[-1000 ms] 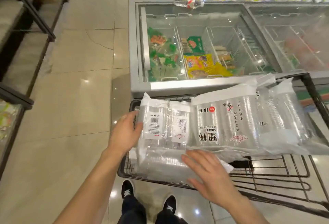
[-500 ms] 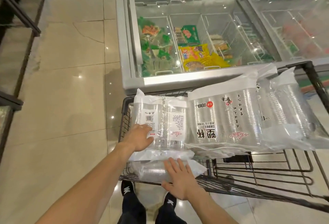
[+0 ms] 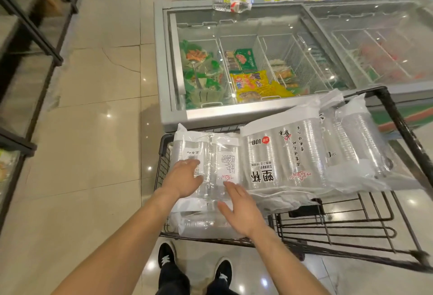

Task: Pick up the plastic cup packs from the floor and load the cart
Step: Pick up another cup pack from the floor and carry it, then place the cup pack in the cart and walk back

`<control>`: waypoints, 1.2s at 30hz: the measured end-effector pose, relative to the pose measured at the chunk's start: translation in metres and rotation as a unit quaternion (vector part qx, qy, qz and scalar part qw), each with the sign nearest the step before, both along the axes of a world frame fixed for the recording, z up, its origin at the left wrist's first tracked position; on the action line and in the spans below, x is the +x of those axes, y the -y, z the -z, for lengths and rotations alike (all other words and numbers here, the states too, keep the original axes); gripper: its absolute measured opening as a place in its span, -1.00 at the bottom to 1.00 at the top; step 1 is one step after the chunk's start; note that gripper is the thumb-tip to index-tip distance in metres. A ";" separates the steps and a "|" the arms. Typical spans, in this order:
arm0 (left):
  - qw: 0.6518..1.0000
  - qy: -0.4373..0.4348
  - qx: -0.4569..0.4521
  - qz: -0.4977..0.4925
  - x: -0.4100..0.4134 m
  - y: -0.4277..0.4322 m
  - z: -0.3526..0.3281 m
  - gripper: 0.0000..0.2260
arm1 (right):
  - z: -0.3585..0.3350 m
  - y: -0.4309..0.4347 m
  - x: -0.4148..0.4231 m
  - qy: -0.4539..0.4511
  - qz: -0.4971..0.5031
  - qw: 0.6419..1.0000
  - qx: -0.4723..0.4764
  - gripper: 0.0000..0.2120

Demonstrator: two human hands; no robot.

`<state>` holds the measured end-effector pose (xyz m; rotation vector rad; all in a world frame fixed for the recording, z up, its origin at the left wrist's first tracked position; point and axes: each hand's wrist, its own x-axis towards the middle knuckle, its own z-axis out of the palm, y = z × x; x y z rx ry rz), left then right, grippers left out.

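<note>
Two flat hands, the left hand point(image 3: 185, 178) and the right hand point(image 3: 243, 212), rest on a cup pack point(image 3: 210, 161) lying on the black cart point(image 3: 398, 130), beside a freezer point(image 3: 168, 65).

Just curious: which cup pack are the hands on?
The leftmost top pack, with the barcode label: left hand and right hand lie flat on it. The big-lettered pack lies beside it.

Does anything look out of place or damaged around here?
A plastic bottle lies on its side on the far rim of the freezer, away from any stock. A floor tile left of it is cracked.
</note>
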<state>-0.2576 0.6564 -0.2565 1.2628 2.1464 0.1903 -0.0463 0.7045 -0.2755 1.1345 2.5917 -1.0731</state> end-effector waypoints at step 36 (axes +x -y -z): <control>0.749 -0.347 0.068 -0.561 -0.116 0.849 -0.236 -0.32 | -0.257 0.677 -0.397 -0.281 -0.564 0.745 0.220 -0.25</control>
